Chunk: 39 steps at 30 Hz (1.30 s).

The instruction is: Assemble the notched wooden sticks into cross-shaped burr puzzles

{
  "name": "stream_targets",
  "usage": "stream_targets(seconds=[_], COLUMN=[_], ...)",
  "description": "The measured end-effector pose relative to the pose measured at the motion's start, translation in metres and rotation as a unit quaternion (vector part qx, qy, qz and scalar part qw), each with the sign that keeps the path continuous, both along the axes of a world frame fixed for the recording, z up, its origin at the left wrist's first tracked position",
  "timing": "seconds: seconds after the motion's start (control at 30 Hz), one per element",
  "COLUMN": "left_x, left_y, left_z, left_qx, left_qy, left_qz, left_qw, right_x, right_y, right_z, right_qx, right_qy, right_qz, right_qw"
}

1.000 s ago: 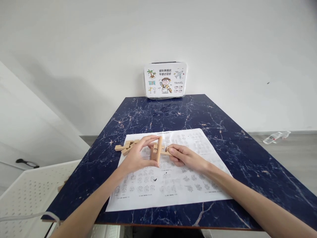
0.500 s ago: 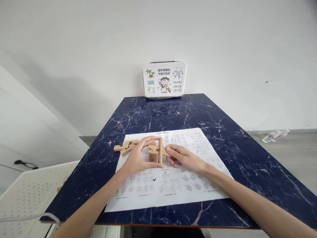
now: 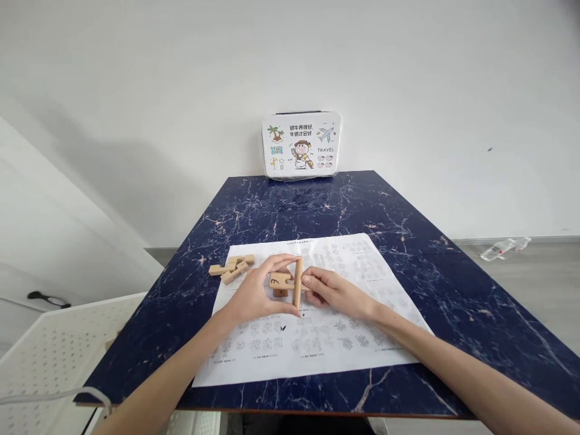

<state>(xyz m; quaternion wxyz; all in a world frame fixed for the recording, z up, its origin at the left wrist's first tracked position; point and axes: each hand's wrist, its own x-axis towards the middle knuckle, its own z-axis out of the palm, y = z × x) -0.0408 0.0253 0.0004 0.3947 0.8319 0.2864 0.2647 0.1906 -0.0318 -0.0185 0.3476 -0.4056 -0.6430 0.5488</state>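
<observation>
My left hand [image 3: 256, 290] grips an upright wooden puzzle piece [image 3: 298, 284] by its two ends, between thumb and fingers. Crossing it at a right angle is a notched wooden puzzle piece [image 3: 280, 280] with a dark mark near its left end. My right hand [image 3: 333, 290] pinches the right end of this crossing piece. Part of another wooden piece shows beneath it, inside the curve of my left hand. How the pieces interlock is partly hidden by my fingers. Several loose wooden pieces [image 3: 233, 270] lie in a small pile left of my left hand.
A printed instruction sheet [image 3: 317, 356] lies under my hands on the blue marbled table [image 3: 294, 217]. At the far edge, against the wall, stands a white cartoon-printed case [image 3: 301, 147]. A white perforated surface [image 3: 49, 344] with a pale cable [image 3: 54, 397] is at the left.
The upright piece has shifted slightly right and down with my left hand, and it now leans a little. My right hand keeps its pinch on the crossing piece.
</observation>
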Motion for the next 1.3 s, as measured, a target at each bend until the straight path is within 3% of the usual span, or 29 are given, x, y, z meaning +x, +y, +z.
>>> stream_targets(seconds=[0.57,1.2,1.3], left_x=[0.0025,0.0010,-0.0006], left_y=[-0.0043,-0.0028,0.0008], left_z=[0.0026,0.0018,0.0016], left_qx=[0.065,0.048,0.068], left_qy=[-0.017,-0.018,-0.015], left_qz=[0.026,0.006,0.033], left_qw=[0.997,0.999,0.997], right_x=[-0.0038,-0.0035,-0.0038], right_y=[-0.0013,-0.0018,-0.0014], right_z=[-0.0015,0.0023,0.0031], right_qx=[0.016,0.011,0.001], right_qy=[0.051,0.056,0.075], right_qz=[-0.005,0.004,-0.007], right_qw=[0.999,0.998,0.997])
